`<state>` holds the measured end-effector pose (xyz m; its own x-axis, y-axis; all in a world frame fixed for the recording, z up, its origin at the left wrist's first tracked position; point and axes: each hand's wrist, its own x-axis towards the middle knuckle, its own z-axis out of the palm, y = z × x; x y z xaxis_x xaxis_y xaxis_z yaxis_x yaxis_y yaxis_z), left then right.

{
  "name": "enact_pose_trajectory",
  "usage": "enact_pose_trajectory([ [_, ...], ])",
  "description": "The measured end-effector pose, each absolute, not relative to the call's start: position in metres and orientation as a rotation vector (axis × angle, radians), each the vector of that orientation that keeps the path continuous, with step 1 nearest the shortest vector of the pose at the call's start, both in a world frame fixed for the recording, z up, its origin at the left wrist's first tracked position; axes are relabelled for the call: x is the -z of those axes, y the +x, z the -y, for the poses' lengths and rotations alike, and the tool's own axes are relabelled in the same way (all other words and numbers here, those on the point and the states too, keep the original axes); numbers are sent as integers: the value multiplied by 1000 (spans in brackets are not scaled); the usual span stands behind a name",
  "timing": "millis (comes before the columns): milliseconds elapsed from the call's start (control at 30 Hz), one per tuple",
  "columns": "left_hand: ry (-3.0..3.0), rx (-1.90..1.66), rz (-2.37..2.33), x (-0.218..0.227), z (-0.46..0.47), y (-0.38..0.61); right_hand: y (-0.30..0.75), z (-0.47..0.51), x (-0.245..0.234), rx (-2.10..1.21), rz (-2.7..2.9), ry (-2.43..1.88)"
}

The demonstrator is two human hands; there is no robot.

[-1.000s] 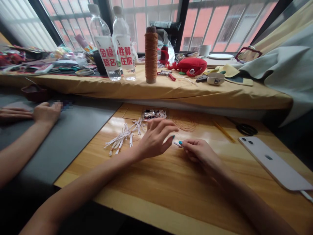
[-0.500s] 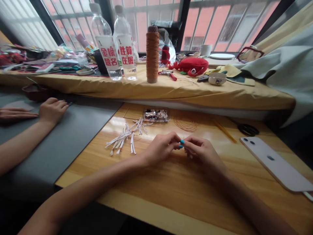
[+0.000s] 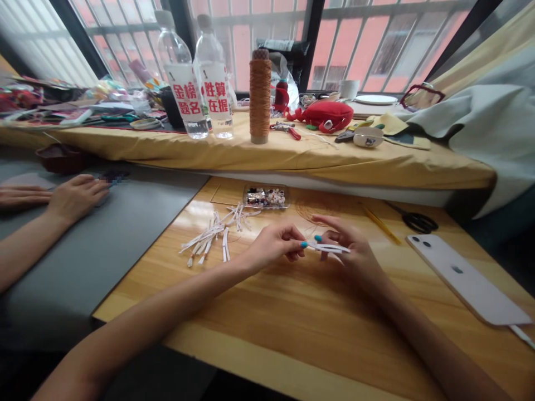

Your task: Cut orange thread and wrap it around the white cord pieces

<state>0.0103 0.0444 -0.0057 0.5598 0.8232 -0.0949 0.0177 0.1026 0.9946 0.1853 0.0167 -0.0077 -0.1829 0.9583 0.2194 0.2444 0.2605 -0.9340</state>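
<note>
Thumb and fingers of my left hand [image 3: 278, 244] pinch one end of a small bundle of thin white strips [image 3: 332, 248] above the wooden table. The strips run rightward across my right hand [image 3: 355, 242], whose fingers are spread, the index finger stretched out and the thumb apart. A fine thread seems to rise near the fingertips, too thin to follow. Left of my hands lie more white strips [image 3: 214, 229], some bound with orange-brown thread. Behind them sits a clear box [image 3: 267, 206] of mixed beads. A loose coil of thin brown thread [image 3: 307, 210] lies beyond my right hand.
To the right are a phone [image 3: 463, 278] with a cable, black scissors [image 3: 420, 223] and a yellow stick [image 3: 380, 224]. A brown thread spool [image 3: 259, 97] and two bottles [image 3: 184, 89] stand on the ledge. Another person's hand [image 3: 73, 200] rests on the grey table at left.
My hands have parted slightly and my right fingers have spread, bringing the white strips into view between them. The other person's hand has shifted left and lower.
</note>
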Motion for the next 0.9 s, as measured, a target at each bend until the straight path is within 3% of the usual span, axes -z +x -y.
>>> enact_pose_trajectory([
  [233, 1528, -749, -782, 15, -45, 9, 180, -11, 14, -297, 2004, -1125],
  [500, 1654, -796, -763, 18, -44, 9, 173, -8, 13, -120, 1698, -1239],
  [767, 1678, -799, -792, 16, -43, 9, 193, -11, 21, 323, 2165, -1052],
  [900, 1663, -802, -795, 15, -43, 9, 194, -11, 17, 351, 2168, -1059],
])
